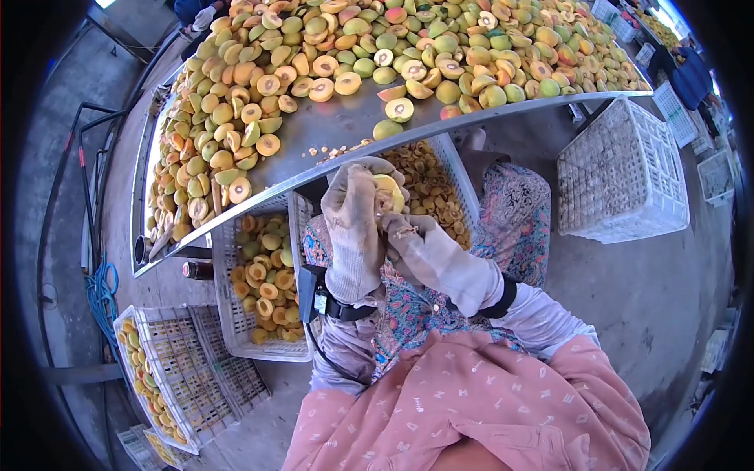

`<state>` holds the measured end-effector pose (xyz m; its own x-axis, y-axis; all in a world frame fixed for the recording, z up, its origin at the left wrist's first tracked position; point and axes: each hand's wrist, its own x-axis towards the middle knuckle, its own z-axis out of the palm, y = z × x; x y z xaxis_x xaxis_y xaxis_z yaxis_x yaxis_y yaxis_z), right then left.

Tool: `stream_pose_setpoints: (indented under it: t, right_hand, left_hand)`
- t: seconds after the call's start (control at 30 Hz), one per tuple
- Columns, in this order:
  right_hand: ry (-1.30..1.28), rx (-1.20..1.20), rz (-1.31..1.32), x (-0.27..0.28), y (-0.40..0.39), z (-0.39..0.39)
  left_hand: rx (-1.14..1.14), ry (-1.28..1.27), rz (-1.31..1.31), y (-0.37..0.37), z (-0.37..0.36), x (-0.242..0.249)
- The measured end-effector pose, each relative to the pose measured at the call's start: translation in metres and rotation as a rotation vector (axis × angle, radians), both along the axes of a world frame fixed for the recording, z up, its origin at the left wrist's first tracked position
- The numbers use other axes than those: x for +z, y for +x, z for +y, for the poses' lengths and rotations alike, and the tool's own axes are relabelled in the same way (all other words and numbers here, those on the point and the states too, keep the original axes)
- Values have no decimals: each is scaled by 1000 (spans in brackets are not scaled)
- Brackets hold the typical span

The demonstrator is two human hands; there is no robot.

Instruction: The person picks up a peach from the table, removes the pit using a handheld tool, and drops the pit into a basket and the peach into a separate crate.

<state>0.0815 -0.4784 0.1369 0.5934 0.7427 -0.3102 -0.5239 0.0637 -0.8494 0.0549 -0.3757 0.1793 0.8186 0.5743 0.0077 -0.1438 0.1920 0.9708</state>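
My left hand, in a worn grey glove, is closed around a yellow-green apricot held just below the metal table's edge. My right hand, also gloved, presses against the fruit from the right; its fingertips sit at the fruit's cut side, and whether it holds a small tool is hidden. A pile of whole and halved apricots covers the metal table above my hands.
A white crate of apricot halves stands under the table at left, another behind my hands. An upturned white crate is at right. Flat trays with fruit lie on the concrete floor. Another person's blue sleeve shows at top right.
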Motion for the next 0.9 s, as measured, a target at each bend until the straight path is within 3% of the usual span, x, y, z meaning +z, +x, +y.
stream_pose_setpoints:
  t: [0.03,0.1,0.2,0.27,0.33,0.4,0.5,0.6,0.63,0.73,0.87,0.9]
  right_hand:
    - [0,-1,3,2,2,-3]
    - [6,286,222,3,9,-14]
    - [19,364,255,3,9,-17]
    - [33,365,320,6,11,-17]
    - [82,423,487,3,15,-20]
    - [170,432,427,-7,15,-25]
    - [121,453,485,-6,16,-25]
    - [148,475,654,-17,19,-27]
    - [328,581,861,-26,23,-24]
    - [379,605,855,-38,24,-21]
    - [322,492,900,-48,18,-16]
    - [397,534,965,-51,17,-16]
  left_hand:
    - [-1,0,3,2,4,-3]
    - [-118,-13,152,8,18,-16]
    - [-241,-44,193,12,29,-28]
    - [-230,57,141,13,25,-35]
    - [-34,275,11,10,12,-39]
    - [-26,256,22,13,15,-48]
    - [-359,-370,161,13,25,-45]
    - [-274,-181,171,18,24,-67]
    - [-205,1,81,15,19,-66]
    - [-184,-144,-27,16,15,-67]
    - [-300,-231,195,19,24,-74]
    - [-312,-129,233,19,26,-74]
